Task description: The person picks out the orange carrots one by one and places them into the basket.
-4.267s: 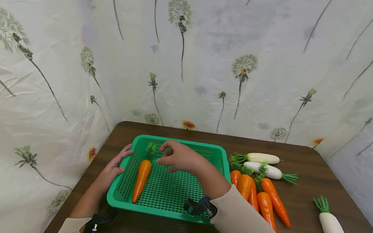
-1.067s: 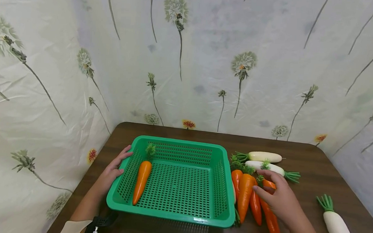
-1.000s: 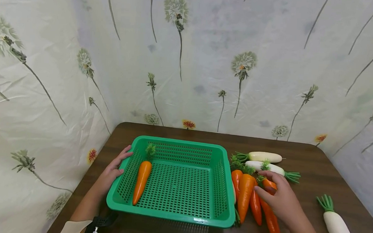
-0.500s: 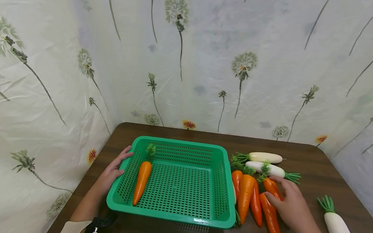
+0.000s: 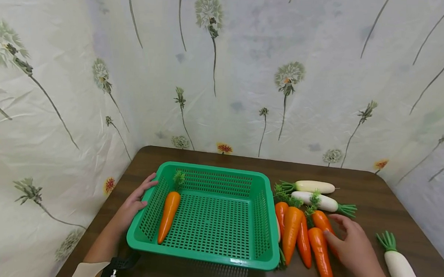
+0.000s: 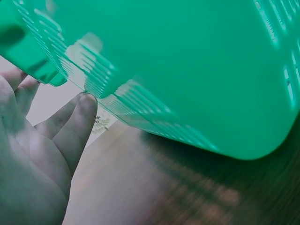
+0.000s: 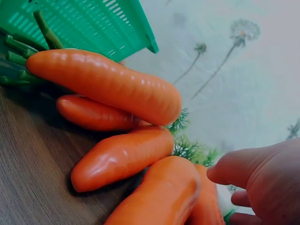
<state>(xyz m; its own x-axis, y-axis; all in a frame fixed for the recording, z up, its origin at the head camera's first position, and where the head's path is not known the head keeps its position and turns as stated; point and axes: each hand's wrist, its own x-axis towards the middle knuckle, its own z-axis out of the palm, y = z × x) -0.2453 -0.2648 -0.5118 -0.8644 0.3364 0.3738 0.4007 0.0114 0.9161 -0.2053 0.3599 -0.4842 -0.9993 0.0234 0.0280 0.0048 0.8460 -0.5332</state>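
My left hand (image 5: 131, 207) rests at the left rim of a green plastic basket (image 5: 212, 220), fingers extended; in the left wrist view its thumb (image 6: 84, 105) lies against the outer wall. One orange carrot (image 5: 169, 216) with a leafy top lies inside the basket, along its left side. At the right, my right hand (image 5: 353, 247) is over the rightmost carrot (image 5: 321, 222) of a pile, thumb on the near side and fingers toward the far side. In the right wrist view the thumb (image 7: 229, 169) is right at that carrot, its fingers loosely spread.
Several more carrots (image 5: 291, 230) lie close together against the basket's right side. Two white radishes (image 5: 314, 186) lie behind them, and another white radish (image 5: 402, 270) lies at the far right of the dark wooden table (image 5: 372, 190). A flowered cloth (image 5: 243, 73) hangs behind.
My right hand has gone from above the basket to the carrots at the right, then slid a little farther right along the rightmost one. The left hand has stayed at the rim.
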